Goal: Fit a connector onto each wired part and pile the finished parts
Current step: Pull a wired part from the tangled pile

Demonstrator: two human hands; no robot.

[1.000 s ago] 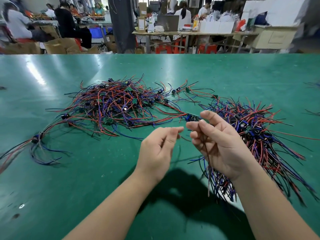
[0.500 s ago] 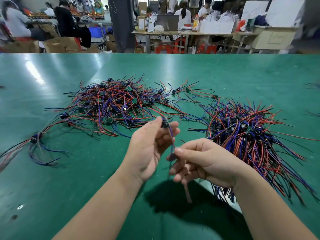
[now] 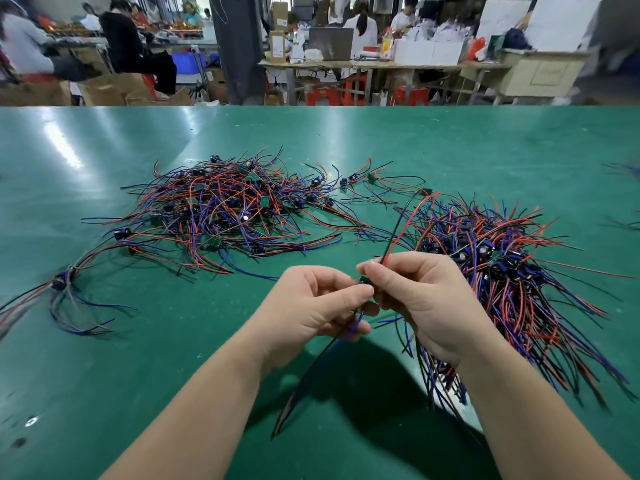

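My left hand (image 3: 311,306) and my right hand (image 3: 426,299) meet over the green table, fingertips together. Between them sits a small dark wired part (image 3: 365,281), mostly hidden by my fingers. My left hand pinches it, with blue and black wires hanging down below. My right hand pinches the red and black wire pair (image 3: 403,230) that arcs up and away from it. One big tangle of red, blue and black wired parts (image 3: 228,209) lies at centre left. A second pile (image 3: 495,265) lies at right, partly under my right forearm.
A small bunch of wired parts (image 3: 62,282) lies at the far left. Loose wired pieces (image 3: 363,181) are scattered between the two piles. Beyond the table's far edge, people sit at benches with boxes and a dark pillar (image 3: 239,46).
My hands have come together at the centre. My right hand rose and now pinches a red and black wire pair arcing upward; the left hand still holds the dark part.
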